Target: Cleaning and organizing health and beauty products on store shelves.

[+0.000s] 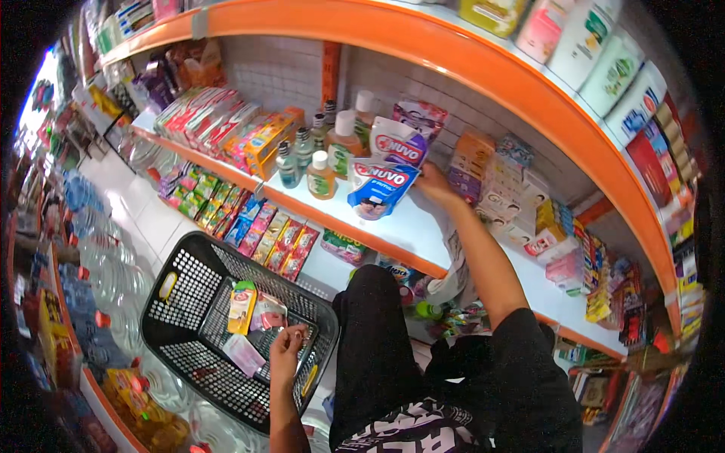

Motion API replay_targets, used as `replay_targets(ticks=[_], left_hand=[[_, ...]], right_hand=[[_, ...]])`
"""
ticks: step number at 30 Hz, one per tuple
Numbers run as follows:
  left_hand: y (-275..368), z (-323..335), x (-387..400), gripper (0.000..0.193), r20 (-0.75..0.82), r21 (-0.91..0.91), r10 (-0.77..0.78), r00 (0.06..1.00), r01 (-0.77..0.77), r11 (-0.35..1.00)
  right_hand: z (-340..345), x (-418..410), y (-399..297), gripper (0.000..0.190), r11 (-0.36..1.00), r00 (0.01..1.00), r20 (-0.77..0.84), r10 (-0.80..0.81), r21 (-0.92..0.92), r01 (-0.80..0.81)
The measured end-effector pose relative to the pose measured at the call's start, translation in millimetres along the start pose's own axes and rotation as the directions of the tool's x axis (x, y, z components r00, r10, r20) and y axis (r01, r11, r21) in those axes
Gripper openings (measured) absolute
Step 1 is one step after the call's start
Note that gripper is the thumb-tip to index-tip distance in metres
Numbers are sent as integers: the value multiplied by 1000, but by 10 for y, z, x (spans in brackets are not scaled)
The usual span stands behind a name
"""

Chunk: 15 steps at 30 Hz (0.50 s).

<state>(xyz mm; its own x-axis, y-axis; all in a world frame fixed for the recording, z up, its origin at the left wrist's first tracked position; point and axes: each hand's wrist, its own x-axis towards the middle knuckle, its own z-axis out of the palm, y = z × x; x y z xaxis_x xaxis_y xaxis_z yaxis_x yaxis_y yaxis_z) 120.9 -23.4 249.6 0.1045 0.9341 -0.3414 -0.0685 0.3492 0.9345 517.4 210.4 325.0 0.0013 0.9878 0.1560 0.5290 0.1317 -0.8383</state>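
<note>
My right hand (435, 182) reaches to the shelf and touches the right edge of a blue Nuvo soap refill pouch (378, 189); whether its fingers close on the pouch is hard to tell. Directly behind stands a purple and white Nuvo pouch (396, 141). Bottles with white caps, one an amber bottle (321, 176), are to the left of the pouches. Over the black plastic basket (170, 306) hangs my left hand (288, 344), fingers curled, with nothing clearly visible in it. Inside the basket lie a yellow and green pouch (242, 308), a pinkish pouch (268, 314) and a pale pink packet (244, 355).
An orange-edged upper shelf (453, 54) with large bottles arches overhead. Boxed goods (198, 119) fill the middle shelf's left, and soap boxes (504, 195) its right. Sachets (249, 226) lie below. Large clear water bottles (116, 283) line the floor at left.
</note>
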Motion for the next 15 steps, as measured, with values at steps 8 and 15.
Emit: replay_targets(ticks=[8, 15], left_hand=[[48, 57, 44, 19, 30, -38, 19, 999, -18, 999], [87, 107, -18, 18, 13, -38, 29, 999, -29, 999]], right_hand=[[58, 2, 26, 36, 997, 996, -62, 59, -49, -62], [83, -26, 41, 35, 1000, 997, -74, 8, 23, -6]])
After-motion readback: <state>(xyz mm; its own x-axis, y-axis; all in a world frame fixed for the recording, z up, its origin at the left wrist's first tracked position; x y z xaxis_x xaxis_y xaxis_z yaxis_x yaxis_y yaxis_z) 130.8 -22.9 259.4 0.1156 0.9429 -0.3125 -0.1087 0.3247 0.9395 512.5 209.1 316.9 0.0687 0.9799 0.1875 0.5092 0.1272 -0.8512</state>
